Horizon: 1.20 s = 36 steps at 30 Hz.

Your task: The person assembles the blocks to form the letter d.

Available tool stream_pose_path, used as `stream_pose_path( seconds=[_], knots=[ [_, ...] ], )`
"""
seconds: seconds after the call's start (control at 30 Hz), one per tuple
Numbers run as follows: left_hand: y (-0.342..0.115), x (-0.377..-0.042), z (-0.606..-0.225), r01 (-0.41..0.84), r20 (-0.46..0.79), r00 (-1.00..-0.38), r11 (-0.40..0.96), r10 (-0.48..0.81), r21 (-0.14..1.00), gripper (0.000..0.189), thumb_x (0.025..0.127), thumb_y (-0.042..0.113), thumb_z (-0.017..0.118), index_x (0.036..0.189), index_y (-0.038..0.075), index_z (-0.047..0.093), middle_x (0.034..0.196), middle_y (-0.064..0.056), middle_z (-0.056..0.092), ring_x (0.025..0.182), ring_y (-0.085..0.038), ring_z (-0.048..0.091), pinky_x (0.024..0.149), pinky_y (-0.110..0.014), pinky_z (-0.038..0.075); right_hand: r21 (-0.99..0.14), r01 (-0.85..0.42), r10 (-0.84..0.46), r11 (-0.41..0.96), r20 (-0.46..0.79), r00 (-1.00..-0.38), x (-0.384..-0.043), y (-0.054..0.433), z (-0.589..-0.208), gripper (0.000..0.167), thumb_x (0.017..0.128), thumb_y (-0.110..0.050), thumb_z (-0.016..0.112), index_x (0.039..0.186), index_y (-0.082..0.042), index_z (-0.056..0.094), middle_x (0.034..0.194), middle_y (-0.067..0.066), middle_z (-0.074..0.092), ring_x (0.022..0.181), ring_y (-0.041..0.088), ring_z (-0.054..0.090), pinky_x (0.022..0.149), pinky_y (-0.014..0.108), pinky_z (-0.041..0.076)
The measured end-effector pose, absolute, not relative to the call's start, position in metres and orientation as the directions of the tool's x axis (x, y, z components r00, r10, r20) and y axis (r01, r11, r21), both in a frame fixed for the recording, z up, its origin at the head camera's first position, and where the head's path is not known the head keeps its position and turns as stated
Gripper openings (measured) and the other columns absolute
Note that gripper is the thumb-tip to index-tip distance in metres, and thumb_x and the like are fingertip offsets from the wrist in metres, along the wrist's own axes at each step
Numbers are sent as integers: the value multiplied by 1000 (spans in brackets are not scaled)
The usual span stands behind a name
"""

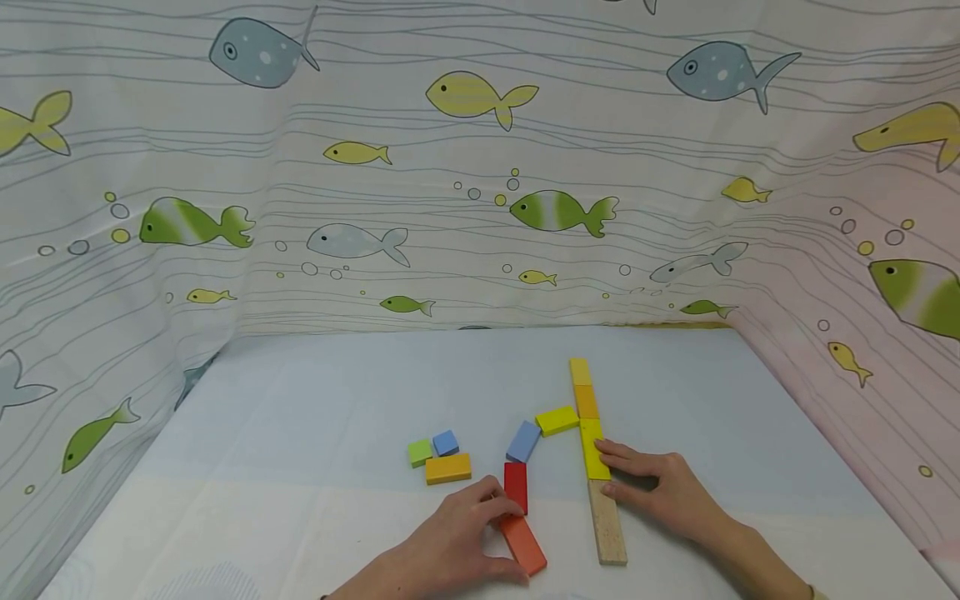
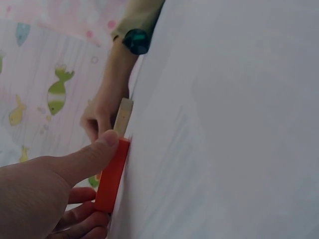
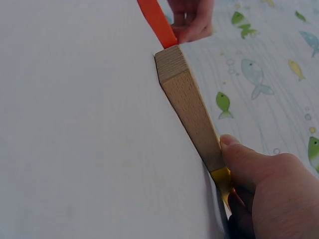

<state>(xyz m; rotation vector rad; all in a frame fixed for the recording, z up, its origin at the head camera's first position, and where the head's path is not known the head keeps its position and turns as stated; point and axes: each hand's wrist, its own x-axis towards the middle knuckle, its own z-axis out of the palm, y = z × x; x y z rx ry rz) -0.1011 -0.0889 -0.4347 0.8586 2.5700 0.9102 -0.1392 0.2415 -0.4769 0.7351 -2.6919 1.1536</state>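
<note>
A pale white-blue tabletop (image 1: 322,408) with coloured blocks lying on it.
A straight column runs nearest-first: bare-wood long block (image 1: 608,529), bright-yellow long block (image 1: 591,442), amber rectangular block (image 1: 587,402), light-yellow rectangular block (image 1: 581,372). Left of it, a bent chain: orange-red rectangular block (image 1: 527,548), dark-red rectangular block (image 1: 516,485), blue rectangular block (image 1: 523,442), yellow rectangular block (image 1: 557,421). Farther left cluster a green small block (image 1: 420,452), blue small block (image 1: 446,442) and orange-yellow rectangular block (image 1: 448,468).

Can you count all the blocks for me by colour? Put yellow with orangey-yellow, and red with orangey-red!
Yellow and orangey-yellow blocks: 5
Red and orangey-red blocks: 2
Blue blocks: 2
Green block: 1
Plain wood block: 1
Total: 11
</note>
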Motion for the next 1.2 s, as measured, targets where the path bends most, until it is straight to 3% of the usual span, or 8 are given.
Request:
stream_pose_path(
  seconds=[0.43,0.77,1.2],
  knots=[
    [-90,-102,-437,454,-51,-782,623,621,638,51,78,51,81,120,26,68,102,18,49,89,3,48,74,-13,48,-650,-468,-380,598,284,-880,-138,240,-474,47,83,-41,78,123,-16,72,133,-9,64,123,14,60,97,10,42],
    [-92,-103,-439,460,-30,-779,604,626,651,49,79,52,80,119,27,68,101,18,50,90,3,49,76,-14,49,-628,-448,-369,636,262,-892,-138,240,-474,50,83,-47,76,125,-20,72,133,-14,63,123,14,60,96,23,51],
    [-100,-111,-437,484,10,-781,594,625,643,41,82,50,79,114,27,70,98,20,57,90,4,54,81,-16,52,-624,-446,-366,642,261,-893,-138,240,-476,50,83,-49,75,125,-22,72,133,-15,63,122,14,61,96,25,52]
  ],
)
